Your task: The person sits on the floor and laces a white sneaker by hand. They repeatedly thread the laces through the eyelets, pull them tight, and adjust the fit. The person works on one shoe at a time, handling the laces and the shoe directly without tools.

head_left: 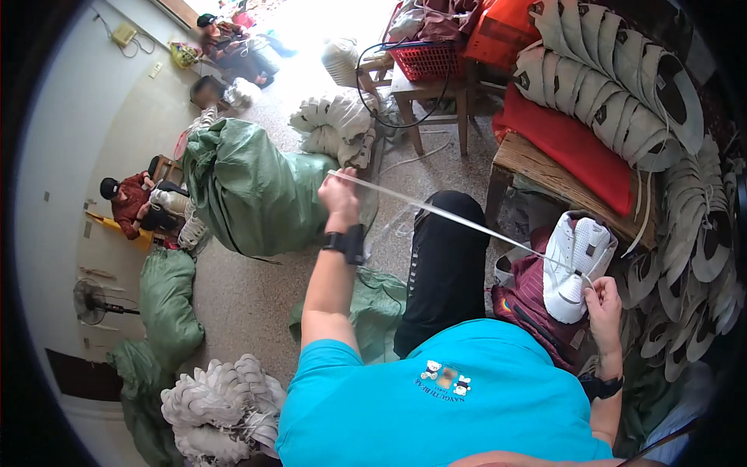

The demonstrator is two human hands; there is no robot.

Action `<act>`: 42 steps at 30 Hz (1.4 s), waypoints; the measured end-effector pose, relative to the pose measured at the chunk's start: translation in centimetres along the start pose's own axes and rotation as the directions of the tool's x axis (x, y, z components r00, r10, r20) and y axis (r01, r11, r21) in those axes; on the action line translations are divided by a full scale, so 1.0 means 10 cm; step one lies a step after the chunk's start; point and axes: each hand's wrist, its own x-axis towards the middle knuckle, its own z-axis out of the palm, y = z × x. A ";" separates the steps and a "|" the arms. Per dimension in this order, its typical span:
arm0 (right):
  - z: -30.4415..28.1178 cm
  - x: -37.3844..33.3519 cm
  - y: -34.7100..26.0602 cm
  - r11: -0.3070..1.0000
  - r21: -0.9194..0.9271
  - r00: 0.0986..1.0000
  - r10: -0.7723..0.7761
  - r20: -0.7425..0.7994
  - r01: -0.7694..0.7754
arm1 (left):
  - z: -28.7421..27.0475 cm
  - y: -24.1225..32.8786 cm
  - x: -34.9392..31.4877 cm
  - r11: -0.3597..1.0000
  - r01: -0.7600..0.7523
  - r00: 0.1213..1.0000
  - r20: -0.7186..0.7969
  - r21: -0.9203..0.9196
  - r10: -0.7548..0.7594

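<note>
My left hand (340, 193) is raised out to the left, closed on one end of a white shoelace (443, 212). The lace runs taut and slanting down to the right, to the throat of a white shoe upper (562, 292). That upper rests on dark red cloth (517, 300) over my right leg, its perforated tongue showing. At its right edge is my right hand (603, 309), with thumb and fingers pinched on the upper beside the point where the lace enters. Whether those fingers also grip lace is too small to tell.
A wooden bench (572, 183) with stacked grey-white shoe uppers (595, 105) stands at right. A green sack (249, 187) stands beyond my left hand. A red basket (424, 58) sits on a stool. White bundles (222, 405) lie lower left. Other people (132, 204) sit at far left.
</note>
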 end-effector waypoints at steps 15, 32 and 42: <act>-0.60 -0.09 1.39 0.733 0.482 0.836 0.549 -0.001 -0.480 | 1.13 -0.73 -2.61 0.827 0.050 0.382 0.754 0.560 -0.534; -1.83 -2.51 4.47 0.273 0.935 0.069 0.962 -0.264 -0.227 | 1.20 -1.19 -3.55 0.564 -0.210 0.031 0.582 0.798 -0.812; -0.79 -0.54 1.79 0.797 0.367 0.747 0.591 -0.306 -0.480 | 1.56 -1.08 -3.59 0.416 -0.839 -0.065 0.696 0.350 -0.715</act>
